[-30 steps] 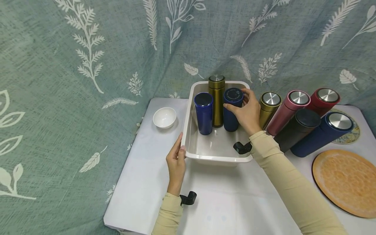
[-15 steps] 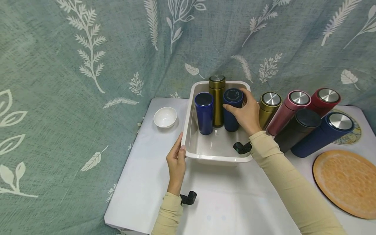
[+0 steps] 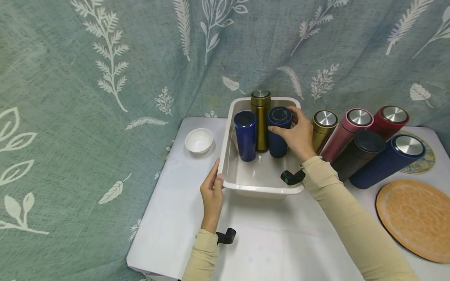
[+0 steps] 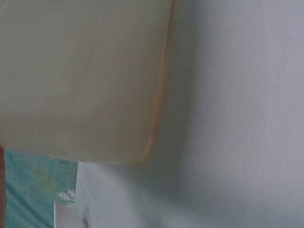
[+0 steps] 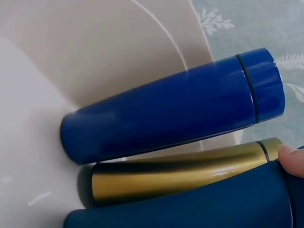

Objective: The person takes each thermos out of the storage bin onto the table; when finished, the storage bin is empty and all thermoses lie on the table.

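A white plastic basin [image 3: 258, 190] sits on the table, and my left hand [image 3: 212, 195] holds its left side near the front corner. In the left wrist view the basin's outer wall [image 4: 85, 85] fills the upper left. My right hand [image 3: 297, 134] grips the top of a dark blue thermos [image 3: 277, 141], which stands upright inside the basin. Left of it stand a gold thermos [image 3: 261, 128] and a shiny blue thermos [image 3: 245, 138]. In the right wrist view, a fingertip [image 5: 292, 160] touches the upper part of the dark blue thermos [image 5: 190, 204].
Right of the basin stand a gold thermos [image 3: 324, 125], a pink thermos [image 3: 346, 134], a red thermos [image 3: 390, 121], a black thermos [image 3: 358, 156] and a navy thermos [image 3: 386, 162]. A round orange-brown mat [image 3: 416, 220] lies at right. A white bowl [image 3: 199, 140] is at left.
Both hands keep their places on the basin and the dark blue thermos. The head view has shifted very slightly.
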### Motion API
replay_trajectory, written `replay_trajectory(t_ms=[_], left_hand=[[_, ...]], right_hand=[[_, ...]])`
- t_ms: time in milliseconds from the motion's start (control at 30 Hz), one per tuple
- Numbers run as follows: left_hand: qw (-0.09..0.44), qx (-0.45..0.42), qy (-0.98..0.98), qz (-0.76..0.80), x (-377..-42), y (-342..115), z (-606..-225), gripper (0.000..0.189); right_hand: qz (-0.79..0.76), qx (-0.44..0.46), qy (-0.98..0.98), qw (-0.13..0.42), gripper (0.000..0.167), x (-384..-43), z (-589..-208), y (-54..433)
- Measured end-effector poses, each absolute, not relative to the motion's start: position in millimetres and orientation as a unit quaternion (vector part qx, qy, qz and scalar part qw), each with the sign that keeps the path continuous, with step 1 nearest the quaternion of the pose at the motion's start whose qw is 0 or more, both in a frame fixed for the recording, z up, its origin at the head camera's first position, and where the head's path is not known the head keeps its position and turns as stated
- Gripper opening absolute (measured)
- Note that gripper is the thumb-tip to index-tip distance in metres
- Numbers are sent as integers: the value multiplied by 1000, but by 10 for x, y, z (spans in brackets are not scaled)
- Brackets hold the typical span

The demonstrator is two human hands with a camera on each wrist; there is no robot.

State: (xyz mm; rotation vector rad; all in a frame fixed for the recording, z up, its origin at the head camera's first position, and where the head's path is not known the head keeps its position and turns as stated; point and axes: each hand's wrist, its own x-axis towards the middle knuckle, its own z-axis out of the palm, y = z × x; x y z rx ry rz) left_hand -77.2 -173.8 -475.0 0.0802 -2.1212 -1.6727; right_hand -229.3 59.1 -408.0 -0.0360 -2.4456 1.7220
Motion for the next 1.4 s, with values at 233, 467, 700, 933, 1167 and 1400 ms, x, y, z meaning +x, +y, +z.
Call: replay_trajectory(t_ms=[233, 467, 700, 933, 1167, 1400], left_hand=[[225, 15, -765, -603, -740, -1668, -4594, 43], [221, 12, -766, -604, -741, -1653, -4610, 43], [225, 13, -764, -604, -781, -1731, -4799, 44], [230, 17, -759, -609, -825, -1796, -4983, 44], [235, 20, -756, -611, -837, -1779, -4983, 45], [230, 26, -755, -614, -833, -1771, -4971, 46]], right_hand=[[573, -13, -817, 65, 83, -2266, -4046, 651], [572, -33, -818, 46, 85, -2196, -4035, 690], [571, -19, -820, 26, 86, -2136, -4023, 697], [584, -16, -811, 10, 86, -2077, -3980, 716], [597, 0, -802, 15, 83, -1946, -3868, 743], [609, 19, -792, 42, 84, -1773, -3722, 799]])
